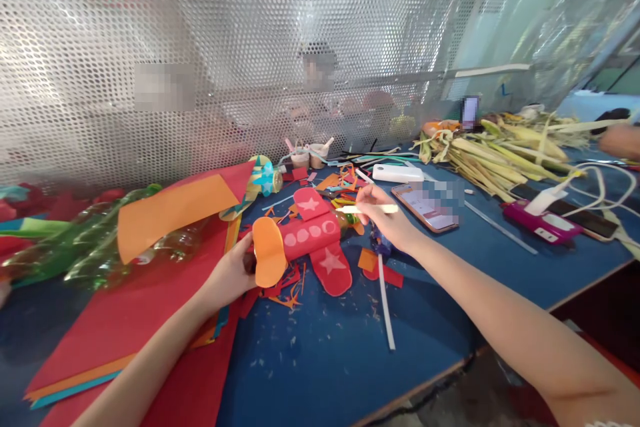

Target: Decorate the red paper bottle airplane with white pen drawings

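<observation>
A toy plane (310, 238) of red sheet wrapped around a plastic bottle lies on its belly above the blue table. Pale circles run along its body, and each red wing (333, 268) bears a pale star. My left hand (235, 267) is closed around its tail end, beside the orange tail piece (270, 252); some fingers are hidden behind it. In my right hand (377, 210) is a slim cream-coloured pen (360, 209), pinched between the fingers. Its tip points left, over the greenish bottle neck at the nose; whether it touches is unclear.
Red and orange scraps (290, 290) surround the plane. Coloured sheets (125, 327) and green plastic bottles (107, 257) are on the left. A phone (425, 207), a white strip (386, 307), a purple power strip (540, 221) and dry husks (490, 160) occupy the right. A perforated metal screen (225, 67) stands behind.
</observation>
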### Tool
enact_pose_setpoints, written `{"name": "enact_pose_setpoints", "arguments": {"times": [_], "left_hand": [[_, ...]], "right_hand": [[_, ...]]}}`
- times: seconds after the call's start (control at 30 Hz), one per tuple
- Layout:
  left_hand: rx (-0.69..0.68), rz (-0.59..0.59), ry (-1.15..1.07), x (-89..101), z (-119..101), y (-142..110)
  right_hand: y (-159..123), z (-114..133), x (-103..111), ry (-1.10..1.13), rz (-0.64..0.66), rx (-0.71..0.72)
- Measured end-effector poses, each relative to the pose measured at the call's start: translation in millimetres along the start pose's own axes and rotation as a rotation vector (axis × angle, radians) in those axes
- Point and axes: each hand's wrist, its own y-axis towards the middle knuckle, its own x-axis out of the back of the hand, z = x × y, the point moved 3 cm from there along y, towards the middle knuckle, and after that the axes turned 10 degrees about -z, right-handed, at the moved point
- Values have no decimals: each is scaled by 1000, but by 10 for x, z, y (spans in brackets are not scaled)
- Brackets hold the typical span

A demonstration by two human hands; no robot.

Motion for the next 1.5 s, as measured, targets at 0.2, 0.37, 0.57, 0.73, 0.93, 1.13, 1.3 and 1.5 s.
{"name": "enact_pose_setpoints", "arguments": {"times": [0.2,0.37,0.57,0.73,0.93,1.13,1.3,1.5], "left_hand": [[11,15,9,3,13,4],[17,16,60,6,-25,6],[-5,1,18,11,-58,-12],[-8,15,-53,-11,-83,-10],[-7,4,-15,-7,-45,-1],[-8,9,-30,-2,9,9],[-3,4,-40,-1,74,23],[-15,-14,-27,1,70,16]], "right_hand": [[-92,3,-47,-89,28,111],[-118,5,-53,-180,44,156],[-139,-3,-79,-212,67,172],[-150,-5,-89,-219,82,177],[-158,1,-92,-213,77,175],[-147,11,-83,-204,56,174],[-143,-3,-78,-214,77,166],[-126,7,-66,-191,27,153]]}}
